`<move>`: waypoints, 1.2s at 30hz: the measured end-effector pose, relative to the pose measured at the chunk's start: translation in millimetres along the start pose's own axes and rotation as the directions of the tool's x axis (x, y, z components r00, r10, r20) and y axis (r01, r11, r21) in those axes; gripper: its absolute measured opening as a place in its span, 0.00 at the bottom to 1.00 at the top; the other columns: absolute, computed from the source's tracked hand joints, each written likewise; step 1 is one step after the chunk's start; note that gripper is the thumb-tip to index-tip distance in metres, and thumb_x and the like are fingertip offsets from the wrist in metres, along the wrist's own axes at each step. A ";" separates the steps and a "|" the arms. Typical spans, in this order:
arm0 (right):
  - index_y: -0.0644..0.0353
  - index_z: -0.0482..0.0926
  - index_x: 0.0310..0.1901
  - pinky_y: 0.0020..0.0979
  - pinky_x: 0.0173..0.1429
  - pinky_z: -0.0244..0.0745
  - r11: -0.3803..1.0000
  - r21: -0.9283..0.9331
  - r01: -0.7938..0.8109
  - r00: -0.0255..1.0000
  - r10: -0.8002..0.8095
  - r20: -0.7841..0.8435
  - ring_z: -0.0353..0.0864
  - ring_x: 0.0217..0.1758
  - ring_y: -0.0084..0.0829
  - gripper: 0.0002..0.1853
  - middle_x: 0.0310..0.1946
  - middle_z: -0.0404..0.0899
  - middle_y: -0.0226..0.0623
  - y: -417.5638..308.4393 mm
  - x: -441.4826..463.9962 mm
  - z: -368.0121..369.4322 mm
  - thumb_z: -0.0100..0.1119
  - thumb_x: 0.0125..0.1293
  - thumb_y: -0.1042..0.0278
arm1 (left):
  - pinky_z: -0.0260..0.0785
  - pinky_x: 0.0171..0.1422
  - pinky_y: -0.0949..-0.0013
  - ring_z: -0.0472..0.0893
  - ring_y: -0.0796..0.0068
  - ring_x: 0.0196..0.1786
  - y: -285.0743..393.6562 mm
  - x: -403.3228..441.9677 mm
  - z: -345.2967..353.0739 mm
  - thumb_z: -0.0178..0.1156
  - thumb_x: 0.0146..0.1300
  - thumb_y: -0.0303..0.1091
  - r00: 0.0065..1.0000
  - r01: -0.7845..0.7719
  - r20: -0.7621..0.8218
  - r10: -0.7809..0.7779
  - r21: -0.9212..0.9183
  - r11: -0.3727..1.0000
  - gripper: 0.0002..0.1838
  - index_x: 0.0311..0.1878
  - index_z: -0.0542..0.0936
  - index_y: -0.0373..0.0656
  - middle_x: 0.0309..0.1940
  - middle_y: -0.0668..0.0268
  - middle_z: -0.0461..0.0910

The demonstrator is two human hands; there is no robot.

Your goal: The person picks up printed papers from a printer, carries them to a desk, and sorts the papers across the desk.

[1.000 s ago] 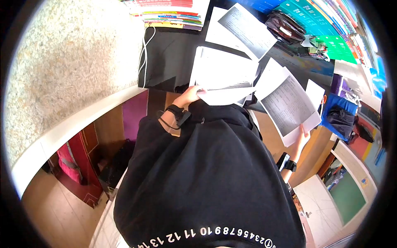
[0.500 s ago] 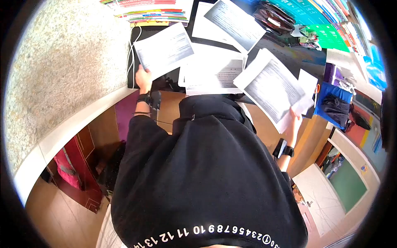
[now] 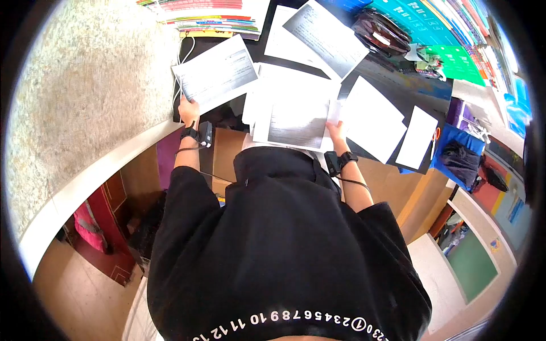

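My left hand (image 3: 189,111) is closed on the lower edge of a printed sheet (image 3: 219,74), tilted over the desk's left side. My right hand (image 3: 336,129) grips the right edge of another printed sheet (image 3: 298,122) at the near middle of the desk. Beneath that sheet, white papers (image 3: 293,82) lie stacked; how many is hidden. Just right of my right hand rests a blank-looking white sheet (image 3: 375,119). Farther back, a grey printed sheet (image 3: 327,40) overlaps a white sheet (image 3: 290,42).
A pile of books and magazines (image 3: 213,24) stands at the back left, beside a white cable (image 3: 181,85). Toward the right are a narrow white paper (image 3: 417,139), orange-handled scissors (image 3: 436,134), a dark glossy pouch (image 3: 382,33) and a green folder (image 3: 459,63). A blue bin (image 3: 452,145) adjoins the desk.
My right hand has moved left from the printed sheet at right to the middle papers. A blank-looking sheet now shows at right. My left hand and its sheet have shifted slightly left.
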State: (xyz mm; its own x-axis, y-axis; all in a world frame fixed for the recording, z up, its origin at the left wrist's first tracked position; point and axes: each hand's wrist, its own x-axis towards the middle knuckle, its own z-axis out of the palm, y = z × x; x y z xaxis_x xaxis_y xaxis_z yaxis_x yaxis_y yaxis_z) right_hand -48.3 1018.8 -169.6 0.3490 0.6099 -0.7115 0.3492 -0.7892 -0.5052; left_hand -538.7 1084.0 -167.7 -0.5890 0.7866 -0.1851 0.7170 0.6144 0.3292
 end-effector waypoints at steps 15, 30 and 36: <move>0.71 0.74 0.46 0.34 0.43 0.74 0.984 -0.081 0.159 0.987 -0.162 -0.024 0.79 0.39 0.36 0.21 0.37 0.79 0.46 14.9 1.9 4.7 0.63 0.50 0.70 | 0.58 0.61 0.58 0.66 0.47 0.58 57.7 -55.9 -13.5 0.57 0.52 0.29 0.869 -0.270 -0.391 0.304 0.140 0.953 0.25 0.55 0.67 0.33 0.52 0.48 0.70; 0.68 0.80 0.40 0.38 0.46 0.73 0.976 -0.181 0.123 0.976 -0.152 -0.158 0.80 0.40 0.45 0.20 0.35 0.80 0.52 28.5 37.4 26.5 0.64 0.47 0.63 | 0.65 0.51 0.55 0.71 0.50 0.47 125.0 -136.0 67.2 0.64 0.48 0.29 0.967 -0.245 -0.003 0.255 -0.289 0.925 0.19 0.42 0.68 0.38 0.40 0.53 0.69; 0.66 0.80 0.40 0.40 0.51 0.71 0.974 -0.195 0.115 0.958 -0.160 -0.237 0.77 0.44 0.49 0.21 0.39 0.76 0.55 19.8 26.4 26.1 0.66 0.45 0.60 | 0.64 0.52 0.55 0.70 0.48 0.47 127.4 -136.0 81.9 0.63 0.45 0.28 0.991 -0.132 -0.001 0.136 -0.231 0.964 0.19 0.41 0.67 0.37 0.40 0.51 0.69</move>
State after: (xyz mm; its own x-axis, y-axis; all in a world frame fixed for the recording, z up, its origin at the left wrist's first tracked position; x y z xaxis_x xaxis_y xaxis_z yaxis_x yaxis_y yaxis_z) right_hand -54.9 1017.4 -211.0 0.4847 0.7280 -0.4848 0.5496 -0.6847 -0.4787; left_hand -336.7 1060.4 -176.4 -0.4867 0.8626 -0.1379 0.6831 0.4742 0.5554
